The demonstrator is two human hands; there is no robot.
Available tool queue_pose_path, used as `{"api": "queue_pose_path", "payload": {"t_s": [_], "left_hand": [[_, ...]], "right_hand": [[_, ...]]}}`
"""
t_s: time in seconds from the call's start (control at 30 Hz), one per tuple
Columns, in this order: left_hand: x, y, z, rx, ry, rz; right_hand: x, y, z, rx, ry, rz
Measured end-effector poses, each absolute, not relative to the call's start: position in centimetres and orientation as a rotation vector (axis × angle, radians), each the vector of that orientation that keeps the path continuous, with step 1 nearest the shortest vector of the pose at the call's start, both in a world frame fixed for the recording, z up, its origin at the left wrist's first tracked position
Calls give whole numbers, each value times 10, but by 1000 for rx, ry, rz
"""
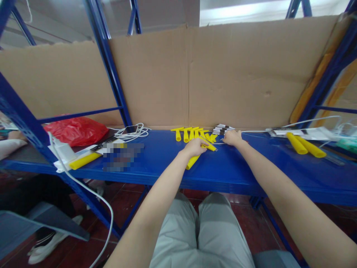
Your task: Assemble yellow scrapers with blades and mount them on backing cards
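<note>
My left hand (194, 147) is closed around a yellow T-shaped tool (192, 162), whose thick round handle points toward me and whose flat head (209, 146) angles to the right. Several more yellow T-shaped tools (186, 136) lie in a row just beyond it on the blue bench (164, 156). My right hand (232, 137) has its fingers pinched together low over the bench, right of the tool's head. What it grips is too small to make out. Touching distance behind those fingers lies a bunch of white-and-black strips (221, 128).
A cardboard sheet (223, 74) walls the back between blue posts. At right are two yellow tubes (297, 144) beside white packets. To the left lie a coiled white cable (136, 131), a red plastic bag (76, 130) and another yellow tube (85, 160). Another person's arm (12, 145) shows far left.
</note>
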State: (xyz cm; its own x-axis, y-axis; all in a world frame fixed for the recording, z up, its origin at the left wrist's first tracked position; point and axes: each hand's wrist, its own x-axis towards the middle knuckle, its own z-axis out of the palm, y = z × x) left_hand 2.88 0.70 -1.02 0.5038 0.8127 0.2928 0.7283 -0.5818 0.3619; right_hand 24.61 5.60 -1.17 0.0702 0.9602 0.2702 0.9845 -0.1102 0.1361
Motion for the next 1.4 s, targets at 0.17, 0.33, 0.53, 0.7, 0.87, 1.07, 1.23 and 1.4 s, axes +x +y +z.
{"api": "queue_pose_path", "payload": {"t_s": [0.17, 0.33, 0.53, 0.7, 0.87, 1.07, 1.23, 1.4], "left_hand": [[29, 6, -9, 2555, 1318, 645], [29, 9, -12, 2546, 1288, 647], [29, 11, -13, 2535, 1254, 668], [29, 10, -13, 2505, 1244, 683], [29, 9, -12, 2523, 1275, 680], [28, 8, -12, 2528, 1230, 690], [29, 8, -12, 2497, 1221, 717], [28, 8, -10, 2464, 1243, 740]], "right_hand": [[246, 55, -11, -2248, -1999, -390], [244, 57, -11, -2292, -1968, -365], [247, 57, -11, -2288, -2002, -377], [248, 54, -15, -2231, -1963, -412], [246, 49, -12, -2208, -1947, -440], [245, 44, -6, -2048, -1930, -363], [240, 43, -6, -1757, -1947, -163], [228, 36, -6, -1473, -2022, -23]]}}
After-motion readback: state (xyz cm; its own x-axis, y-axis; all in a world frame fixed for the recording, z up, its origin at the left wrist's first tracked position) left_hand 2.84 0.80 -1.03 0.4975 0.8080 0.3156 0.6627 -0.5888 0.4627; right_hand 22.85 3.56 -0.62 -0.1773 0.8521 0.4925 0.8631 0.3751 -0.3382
